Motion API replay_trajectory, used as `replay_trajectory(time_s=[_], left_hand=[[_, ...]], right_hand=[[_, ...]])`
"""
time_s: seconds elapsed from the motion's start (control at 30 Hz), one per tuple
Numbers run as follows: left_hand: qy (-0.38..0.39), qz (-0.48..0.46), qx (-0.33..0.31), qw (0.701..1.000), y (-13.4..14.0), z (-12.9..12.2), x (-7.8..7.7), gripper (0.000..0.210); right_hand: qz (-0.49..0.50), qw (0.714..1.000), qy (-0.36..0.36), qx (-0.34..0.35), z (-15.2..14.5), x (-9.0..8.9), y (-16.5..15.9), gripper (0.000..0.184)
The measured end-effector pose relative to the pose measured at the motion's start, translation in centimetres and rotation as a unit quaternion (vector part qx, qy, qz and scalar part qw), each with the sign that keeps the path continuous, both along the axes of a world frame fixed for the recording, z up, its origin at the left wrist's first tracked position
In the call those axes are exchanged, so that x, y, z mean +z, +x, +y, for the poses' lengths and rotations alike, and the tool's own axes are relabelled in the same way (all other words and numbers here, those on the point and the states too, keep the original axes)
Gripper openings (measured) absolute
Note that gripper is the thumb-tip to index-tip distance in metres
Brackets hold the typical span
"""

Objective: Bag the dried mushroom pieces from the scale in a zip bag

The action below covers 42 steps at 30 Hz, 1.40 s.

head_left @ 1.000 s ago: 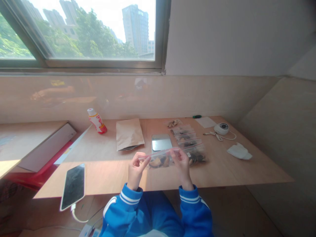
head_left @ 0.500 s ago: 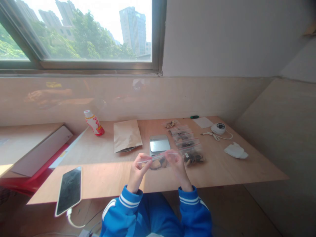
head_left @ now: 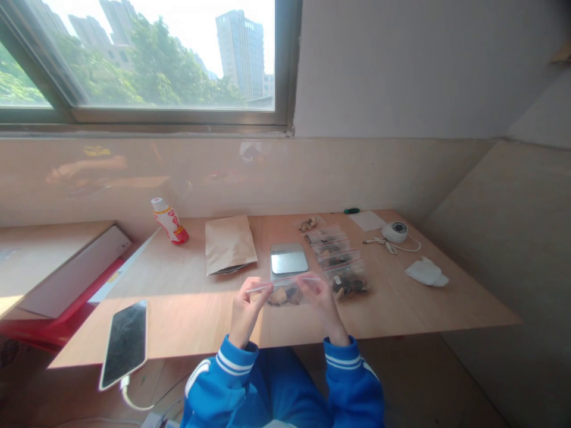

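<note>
**Bag held level above the counter**

Since a moment ago both hands have dropped slightly. Over the counter (head_left: 401, 309), left hand (head_left: 246, 306) and right hand (head_left: 322, 300) pinch the zip bag (head_left: 285, 290) of dark pieces, fingers closed on its top strip.

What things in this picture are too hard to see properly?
- Head view: the small clear bag between the left hand and right hand holds brownish bits, too small and blurred to name.
- The bag's seal: too thin to tell whether it is closed.
- The scale: any readout is too small.
- The paper pouch hides a dark thing at its near edge.
- The bottle label is unreadable.
</note>
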<state>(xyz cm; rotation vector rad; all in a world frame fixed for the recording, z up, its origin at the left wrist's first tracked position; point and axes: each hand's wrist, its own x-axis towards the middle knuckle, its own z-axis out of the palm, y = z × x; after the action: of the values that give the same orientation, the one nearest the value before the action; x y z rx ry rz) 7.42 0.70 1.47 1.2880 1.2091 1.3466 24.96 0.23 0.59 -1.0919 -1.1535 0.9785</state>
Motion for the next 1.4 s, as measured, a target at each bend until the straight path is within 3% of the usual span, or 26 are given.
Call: replay_trajectory(time_s=[0.33,0.57,1.17,1.3,1.4], left_hand=[[0.007,0.017,-0.021,1.000,-0.1,-0.3,0.7,0.021],[-0.007,-0.029,0.009,1.000,-0.1,-0.3,0.5,0.024],[0.008,0.000,0.016,1.000,0.1,-0.6,0.4,0.024],[-0.012,-0.040,0.030,0.999,0.4,-0.5,0.1,0.026],[-0.016,-0.051,0.002,0.999,0.5,-0.4,0.0,0.027]], right_hand=[[-0.028,0.999,-0.003,-0.028,-0.3,-0.3,0.4,0.018],[0.009,0.999,-0.005,0.032,-0.4,-0.4,0.9,0.021],[-0.033,0.998,0.018,-0.043,-0.4,-0.1,0.0,0.019],[0.003,1.000,0.006,-0.018,-0.4,-0.2,0.0,0.017],[0.029,0.999,0.008,0.020,-0.5,-0.1,-0.2,0.018]])
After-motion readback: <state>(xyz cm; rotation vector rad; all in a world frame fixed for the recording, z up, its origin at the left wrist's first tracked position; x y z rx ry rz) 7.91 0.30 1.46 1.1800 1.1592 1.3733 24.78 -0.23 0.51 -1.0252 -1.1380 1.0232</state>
